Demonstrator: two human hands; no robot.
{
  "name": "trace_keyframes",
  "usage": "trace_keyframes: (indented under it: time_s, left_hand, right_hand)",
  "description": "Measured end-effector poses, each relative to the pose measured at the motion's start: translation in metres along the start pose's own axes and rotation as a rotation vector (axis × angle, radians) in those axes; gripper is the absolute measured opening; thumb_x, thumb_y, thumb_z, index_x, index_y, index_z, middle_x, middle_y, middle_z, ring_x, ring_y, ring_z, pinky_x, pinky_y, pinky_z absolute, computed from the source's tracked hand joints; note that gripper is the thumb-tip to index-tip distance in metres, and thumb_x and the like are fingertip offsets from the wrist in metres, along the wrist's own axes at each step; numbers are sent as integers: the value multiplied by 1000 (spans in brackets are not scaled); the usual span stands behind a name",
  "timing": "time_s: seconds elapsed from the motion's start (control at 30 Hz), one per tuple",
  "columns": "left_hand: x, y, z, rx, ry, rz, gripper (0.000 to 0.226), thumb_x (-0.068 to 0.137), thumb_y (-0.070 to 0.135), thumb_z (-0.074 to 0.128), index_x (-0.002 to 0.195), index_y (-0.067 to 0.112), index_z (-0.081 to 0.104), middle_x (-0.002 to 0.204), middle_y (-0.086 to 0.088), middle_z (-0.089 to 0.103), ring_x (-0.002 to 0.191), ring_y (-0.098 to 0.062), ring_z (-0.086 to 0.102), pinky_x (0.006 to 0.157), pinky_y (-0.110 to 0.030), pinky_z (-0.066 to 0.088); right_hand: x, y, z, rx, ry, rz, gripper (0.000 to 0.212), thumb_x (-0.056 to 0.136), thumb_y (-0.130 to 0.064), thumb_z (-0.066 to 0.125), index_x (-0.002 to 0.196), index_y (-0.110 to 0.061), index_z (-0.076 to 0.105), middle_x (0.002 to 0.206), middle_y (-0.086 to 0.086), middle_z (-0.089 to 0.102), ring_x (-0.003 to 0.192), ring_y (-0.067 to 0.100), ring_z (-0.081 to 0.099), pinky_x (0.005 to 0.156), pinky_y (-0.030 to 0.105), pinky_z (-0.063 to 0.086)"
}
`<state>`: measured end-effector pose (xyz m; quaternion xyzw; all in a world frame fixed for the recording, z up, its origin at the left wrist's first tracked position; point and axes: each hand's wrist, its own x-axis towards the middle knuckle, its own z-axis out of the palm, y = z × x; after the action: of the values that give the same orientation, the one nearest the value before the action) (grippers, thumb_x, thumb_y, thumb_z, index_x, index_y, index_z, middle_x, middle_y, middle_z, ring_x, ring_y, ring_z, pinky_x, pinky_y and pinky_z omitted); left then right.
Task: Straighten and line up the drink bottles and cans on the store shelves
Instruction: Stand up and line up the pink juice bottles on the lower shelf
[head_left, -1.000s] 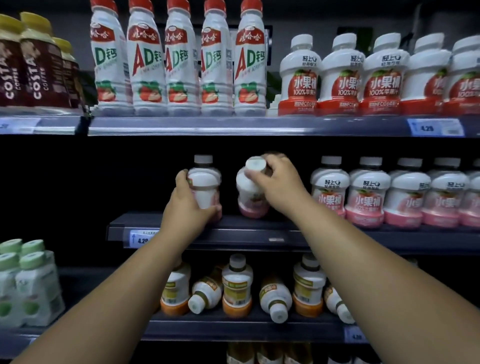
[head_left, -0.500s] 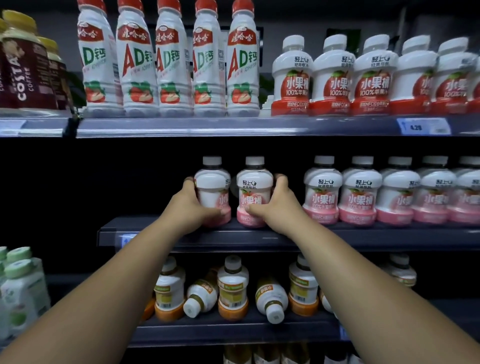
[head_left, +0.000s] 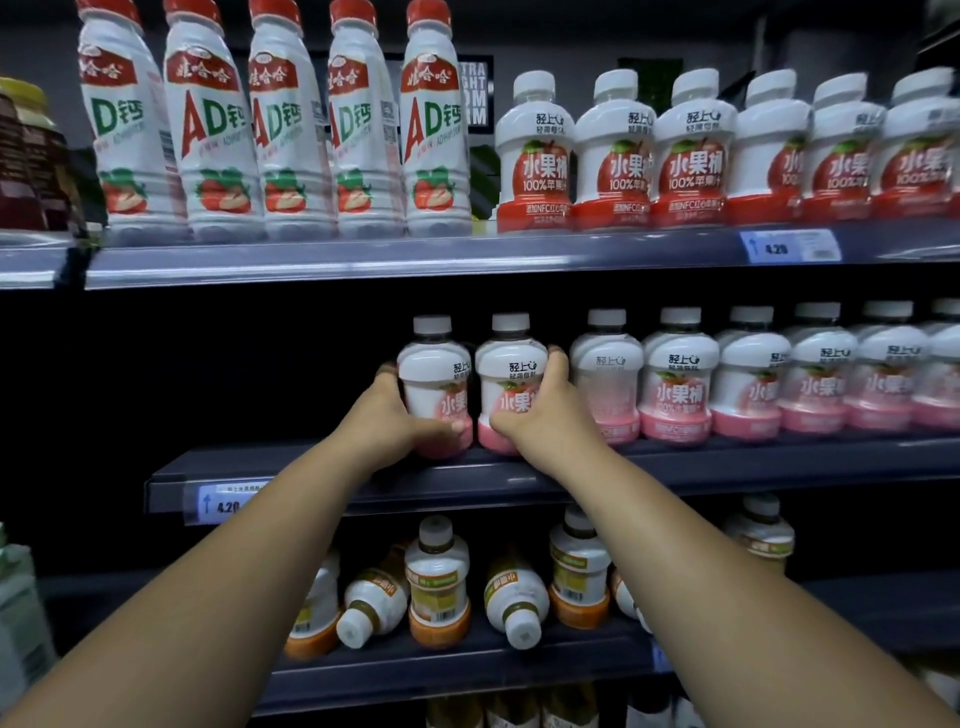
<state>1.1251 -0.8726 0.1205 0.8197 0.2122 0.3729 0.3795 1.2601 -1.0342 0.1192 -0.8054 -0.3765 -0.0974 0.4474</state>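
On the middle shelf (head_left: 779, 460) two small white bottles with pink bases stand upright side by side. My left hand (head_left: 387, 415) grips the left pink bottle (head_left: 434, 374) from its left side. My right hand (head_left: 545, 410) grips the right pink bottle (head_left: 506, 371), fingers curled round its right side. Right of them runs a row of several like pink bottles (head_left: 748, 379), upright with labels forward. On the lower shelf, orange-based bottles (head_left: 439, 584) stand mixed with two tipped-over ones (head_left: 371, 603) whose caps point toward me.
The top shelf (head_left: 467, 254) carries tall white AD bottles (head_left: 285, 124) and red-based apple bottles (head_left: 613, 156). Brown coffee bottles (head_left: 28, 161) stand far left. The middle shelf's left part is dark. Price tags (head_left: 228, 501) sit on the shelf fronts.
One second ago the right bottle was tilted in my right hand; it now stands upright. Both held bottles have moved closer together and toward the row on the right.
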Motion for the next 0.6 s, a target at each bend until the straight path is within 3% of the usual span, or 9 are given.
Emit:
trace_keyframes:
  time_s: [0.07,0.13,0.2,0.33,0.47,0.6]
  left_hand:
    - [0,1,1,0,42,-18,82,44,36,95,110,21,48,97,9,68,85,-3,67,64,-13,52]
    - [2,2,0,-48,11,-64,76,48,22,90,109,17,47,92,-2,72,78,-14,72,59,-23,57]
    - [2,5,1,-94,-59,-82,80,46,21,86,116,11,49,95,-9,74,81,-20,73,66,-35,61]
    - [3,10,6,-81,-149,-58,94,38,31,95,120,4,58,104,-11,74,97,-25,71,85,-41,58]
    - [7,12,12,-37,-114,-54,73,53,11,94,114,11,56,98,-4,73,88,-16,72,70,-29,59]
    - [5,9,18,-54,-129,-37,72,49,20,88,112,19,53,103,-4,72,93,-19,71,80,-42,60]
  right_hand:
    - [-3,-2,0,-93,4,-29,111,69,-52,78,148,-16,10,133,12,52,113,34,55,87,41,49]
    - [-8,-3,2,-165,42,-54,117,70,-57,78,151,-12,6,138,15,47,117,35,54,86,41,48]
    - [-13,-2,3,-213,97,-83,118,74,-56,76,153,-12,1,142,17,40,117,36,53,83,40,48]
    - [-24,4,3,-198,202,-153,114,81,-48,74,155,-15,-7,142,18,38,116,34,51,86,40,48]
    - [-36,9,3,-137,293,-209,106,85,-39,73,156,-17,-3,143,15,42,125,31,46,99,40,43]
    - [-44,23,2,-186,357,-259,93,85,-40,71,155,-17,14,149,11,42,134,30,38,112,44,32]
